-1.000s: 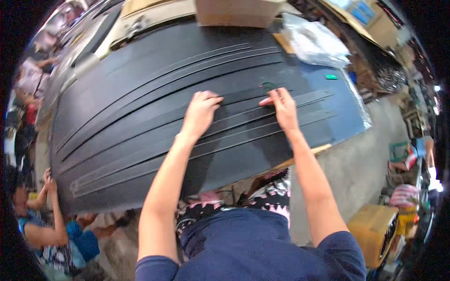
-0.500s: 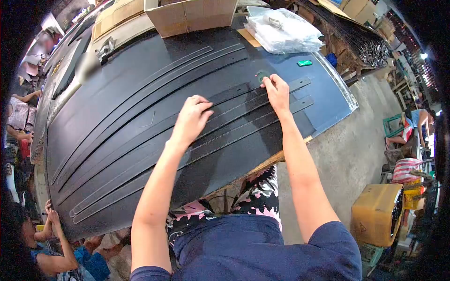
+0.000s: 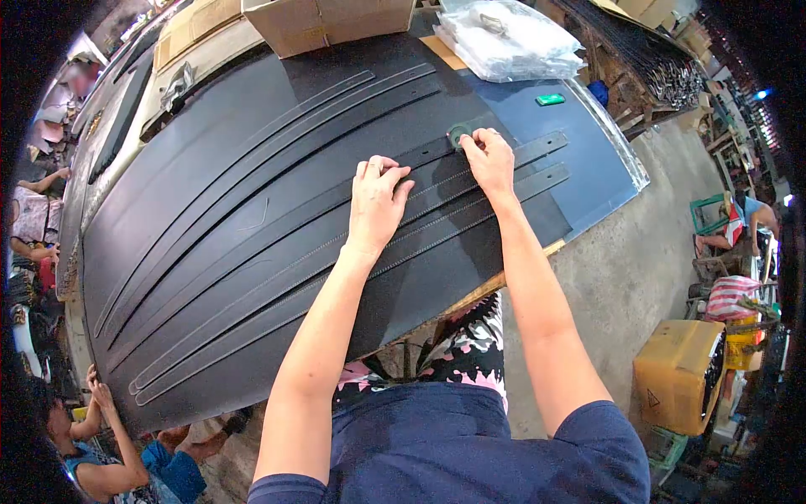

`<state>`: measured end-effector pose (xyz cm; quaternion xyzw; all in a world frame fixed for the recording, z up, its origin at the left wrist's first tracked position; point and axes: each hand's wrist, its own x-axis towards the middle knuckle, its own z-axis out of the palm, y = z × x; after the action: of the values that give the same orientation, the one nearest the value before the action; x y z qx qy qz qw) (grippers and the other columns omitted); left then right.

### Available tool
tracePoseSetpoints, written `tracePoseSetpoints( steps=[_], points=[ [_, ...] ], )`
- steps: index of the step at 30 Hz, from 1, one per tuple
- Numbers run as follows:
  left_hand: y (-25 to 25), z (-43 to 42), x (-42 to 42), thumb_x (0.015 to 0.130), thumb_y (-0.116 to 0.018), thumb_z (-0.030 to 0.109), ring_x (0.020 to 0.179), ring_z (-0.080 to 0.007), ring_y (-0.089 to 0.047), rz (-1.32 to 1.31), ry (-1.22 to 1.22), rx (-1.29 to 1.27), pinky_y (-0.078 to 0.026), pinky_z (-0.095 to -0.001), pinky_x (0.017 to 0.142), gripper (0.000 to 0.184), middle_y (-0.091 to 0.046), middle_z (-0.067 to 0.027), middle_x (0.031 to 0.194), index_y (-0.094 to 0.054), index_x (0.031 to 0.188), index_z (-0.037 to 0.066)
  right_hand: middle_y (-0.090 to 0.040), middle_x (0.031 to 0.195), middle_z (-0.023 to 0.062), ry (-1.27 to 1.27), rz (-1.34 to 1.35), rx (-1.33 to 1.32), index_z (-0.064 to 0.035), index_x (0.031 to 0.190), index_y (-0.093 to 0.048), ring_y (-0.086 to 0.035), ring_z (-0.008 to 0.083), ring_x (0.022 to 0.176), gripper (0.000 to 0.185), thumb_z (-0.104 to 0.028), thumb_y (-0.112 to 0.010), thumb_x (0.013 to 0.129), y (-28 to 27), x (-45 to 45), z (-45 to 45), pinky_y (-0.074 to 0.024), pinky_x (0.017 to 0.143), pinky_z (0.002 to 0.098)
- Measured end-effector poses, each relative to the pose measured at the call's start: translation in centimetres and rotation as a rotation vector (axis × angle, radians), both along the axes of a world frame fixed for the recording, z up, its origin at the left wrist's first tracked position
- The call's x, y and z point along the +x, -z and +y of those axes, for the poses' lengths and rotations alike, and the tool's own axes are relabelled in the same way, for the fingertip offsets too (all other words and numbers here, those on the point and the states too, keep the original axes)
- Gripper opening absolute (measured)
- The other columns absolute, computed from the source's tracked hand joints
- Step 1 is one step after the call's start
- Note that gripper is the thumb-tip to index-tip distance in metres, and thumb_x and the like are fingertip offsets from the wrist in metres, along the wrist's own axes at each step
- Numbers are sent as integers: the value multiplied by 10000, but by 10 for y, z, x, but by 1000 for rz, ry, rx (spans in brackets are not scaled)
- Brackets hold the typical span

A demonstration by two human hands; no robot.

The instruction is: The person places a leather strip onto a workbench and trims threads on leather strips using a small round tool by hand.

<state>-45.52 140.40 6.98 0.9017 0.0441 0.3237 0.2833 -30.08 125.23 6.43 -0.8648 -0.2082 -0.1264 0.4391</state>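
Observation:
Several long black stitched straps (image 3: pixel 332 245) lie side by side on the black-covered table, bowed by the lens, with holes near some ends. At the right end of a middle strap, my right hand (image 3: pixel 489 160) pinches a small round dark green disc (image 3: pixel 457 136); the disc's exact kind is unclear. My left hand (image 3: pixel 376 200) rests over the same strap, to the left of the disc. Its fingers are curved, with thumb and forefinger apart, and nothing shows between them. A loose thread (image 3: pixel 254 220) lies further left on the table.
A cardboard box (image 3: pixel 332 29) and clear plastic bags (image 3: pixel 508 42) stand along the far side. A small green object (image 3: pixel 550 99) lies on the blue table surface (image 3: pixel 600 164). At the lower left, a person (image 3: pixel 105 445) has hands at the table edge. A yellowish box (image 3: pixel 672 378) stands right.
My left hand has moved right along the strap, closer to the right hand. The right hand and the disc have shifted slightly left toward the strap's hole. The view has shifted a little.

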Motion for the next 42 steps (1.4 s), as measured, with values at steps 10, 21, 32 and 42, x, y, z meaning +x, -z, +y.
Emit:
tracePoseSetpoints(
  steps=[10, 21, 32, 42],
  points=[
    [1, 0, 1, 774, -721, 97, 936, -282, -539, -16, -3, -5, -458, -361, 830, 206, -595, -98, 987, -691, 965, 24, -586, 768, 134, -21, 3, 0, 3, 776, -635, -594, 294, 711, 277, -272, -654, 806, -3, -2, -2, -456, 682, 379],
    [1, 0, 1, 774, -723, 104, 941, -272, -538, -11, -10, -10, -461, -360, 843, 199, -595, -85, 982, -696, 957, 30, -571, 756, 129, -16, 7, 38, 9, 765, -623, -591, 282, 705, 279, -265, -662, 800, -1, -1, -1, -453, 674, 379],
    [1, 1, 0, 764, -729, 99, 951, -269, -541, 0, -11, 2, -461, -361, 855, 207, -596, -91, 989, -702, 959, 32, -581, 765, 155, -22, -44, 41, 5, 761, -617, -583, 300, 707, 252, -240, -661, 802, -1, -2, -3, -455, 670, 392],
    [25, -27, 82, 806, -624, 222, 1153, -329, -514, 175, 68, 163, -423, -491, 957, 221, -631, -106, 1086, -678, 945, 60, -612, 785, 55, -37, 144, 145, -7, 951, -625, -549, 148, 751, 283, -269, -520, 972, 34, 39, -29, -442, 729, 292]
  ],
)
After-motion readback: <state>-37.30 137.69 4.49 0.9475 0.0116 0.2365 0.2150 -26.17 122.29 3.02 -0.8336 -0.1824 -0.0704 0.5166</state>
